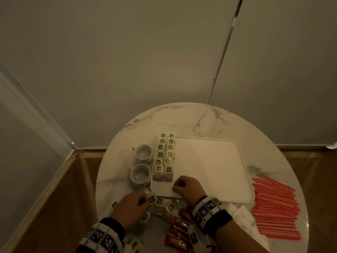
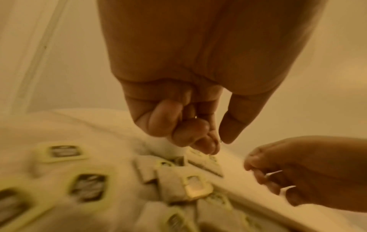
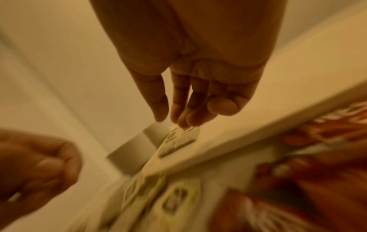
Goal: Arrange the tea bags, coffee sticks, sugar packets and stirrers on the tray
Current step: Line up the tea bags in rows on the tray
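Observation:
A white tray (image 1: 209,161) lies on a round marble table. Two columns of tea bags (image 1: 165,156) fill the tray's left side. Several loose tea bags (image 1: 159,201) lie in front of the tray's near-left corner. My left hand (image 1: 144,195) hovers over them with fingers curled, thumb and forefinger (image 2: 219,141) pinched on what looks like a tea bag's tag or string. My right hand (image 1: 176,186) hangs over the tray's near edge, fingers (image 3: 182,119) loosely drooping and holding nothing. Red coffee sticks (image 1: 177,229) lie near my wrists and red stirrers (image 1: 275,207) to the right.
Two grey cups (image 1: 143,154) (image 1: 140,175) stand just left of the tray. White packets (image 1: 242,214) lie between the coffee sticks and the stirrers. Most of the tray's surface is bare. Walls stand close behind the table (image 1: 200,117).

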Motion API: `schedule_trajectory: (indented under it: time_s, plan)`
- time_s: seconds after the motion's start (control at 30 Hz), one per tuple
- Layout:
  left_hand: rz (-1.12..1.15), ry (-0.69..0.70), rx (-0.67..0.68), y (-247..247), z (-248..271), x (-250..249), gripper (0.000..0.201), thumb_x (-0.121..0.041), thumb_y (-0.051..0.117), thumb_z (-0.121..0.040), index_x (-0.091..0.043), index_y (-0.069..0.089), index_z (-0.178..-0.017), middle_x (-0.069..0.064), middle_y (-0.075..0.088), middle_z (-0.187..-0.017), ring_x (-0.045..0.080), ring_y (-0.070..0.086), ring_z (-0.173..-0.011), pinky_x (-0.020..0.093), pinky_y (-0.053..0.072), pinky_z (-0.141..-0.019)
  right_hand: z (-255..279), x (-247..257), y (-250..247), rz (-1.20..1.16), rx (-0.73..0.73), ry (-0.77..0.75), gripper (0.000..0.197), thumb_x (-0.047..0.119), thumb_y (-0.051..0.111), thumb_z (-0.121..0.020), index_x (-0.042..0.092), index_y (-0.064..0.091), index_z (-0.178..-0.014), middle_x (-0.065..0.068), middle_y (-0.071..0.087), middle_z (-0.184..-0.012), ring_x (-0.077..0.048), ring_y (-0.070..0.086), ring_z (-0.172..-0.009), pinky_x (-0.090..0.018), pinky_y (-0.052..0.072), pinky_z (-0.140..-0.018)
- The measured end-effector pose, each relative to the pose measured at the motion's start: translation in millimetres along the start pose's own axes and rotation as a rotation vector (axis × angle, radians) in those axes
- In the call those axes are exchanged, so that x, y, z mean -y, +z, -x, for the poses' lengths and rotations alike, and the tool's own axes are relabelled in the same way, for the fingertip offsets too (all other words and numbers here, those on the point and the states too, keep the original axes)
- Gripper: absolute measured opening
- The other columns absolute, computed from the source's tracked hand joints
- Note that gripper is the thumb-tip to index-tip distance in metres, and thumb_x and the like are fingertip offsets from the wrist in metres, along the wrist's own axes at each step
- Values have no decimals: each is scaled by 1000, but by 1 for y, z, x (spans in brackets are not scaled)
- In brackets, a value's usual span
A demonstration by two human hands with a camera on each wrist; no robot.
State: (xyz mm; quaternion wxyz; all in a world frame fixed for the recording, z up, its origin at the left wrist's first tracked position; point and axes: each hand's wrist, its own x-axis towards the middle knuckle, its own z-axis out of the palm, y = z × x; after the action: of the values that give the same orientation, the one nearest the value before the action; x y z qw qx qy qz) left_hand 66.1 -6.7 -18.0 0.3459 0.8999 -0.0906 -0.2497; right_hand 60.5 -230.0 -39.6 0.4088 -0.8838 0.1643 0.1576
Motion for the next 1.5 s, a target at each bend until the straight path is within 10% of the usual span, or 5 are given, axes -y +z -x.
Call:
schedule_trajectory:
  time_s: [0.27, 0.63, 0.87, 1.1, 1.5]
  plan:
    - [-298, -15, -30, 21, 7, 31, 42, -35, 59, -87, -22, 45, -124, 0, 44, -119, 18, 50, -110, 26, 42, -94, 40, 9, 27, 534, 152, -34, 45, 46, 50, -89, 13, 53, -119, -8, 54, -121, -26, 55, -111, -36, 47, -92]
    - [-249, 34, -68, 42, 11, 18, 31, -30, 52, -89, -26, 54, -121, -2, 60, -121, 16, 57, -110, 26, 44, -92, 53, 22, 36, 653, 191, 0, 47, 35, 55, -89, 10, 43, -128, -12, 46, -129, -31, 46, -120, -40, 42, -98]
    - [-8, 41, -132, 43, 4, 10, 11, -17, 56, -89, -15, 66, -85, 1, 63, -88, 17, 58, -83, 20, 43, -68, 62, 25, 22, 273, 204, -13, 27, 17, 51, -89, 28, 42, -66, 5, 48, -75, -17, 50, -82, -28, 47, -81]
    - [941, -194, -1, 25, 8, -26, 16, -14, 58, -93, -7, 66, -104, 24, 67, -99, 35, 67, -81, 46, 57, -71, 53, 30, -7, -303, 228, -47, 18, 11, 68, -81, 18, 54, -74, -1, 59, -74, -15, 58, -69, -24, 50, -55]
    - [942, -68, -21, 25, 0, -37, 25, 3, 62, -86, -5, 62, -109, 21, 70, -101, 33, 67, -85, 34, 57, -66, 41, 33, -25, -592, 102, -86, 24, -3, 63, -84, 16, 72, -96, -7, 72, -92, -14, 66, -75, -24, 52, -62]
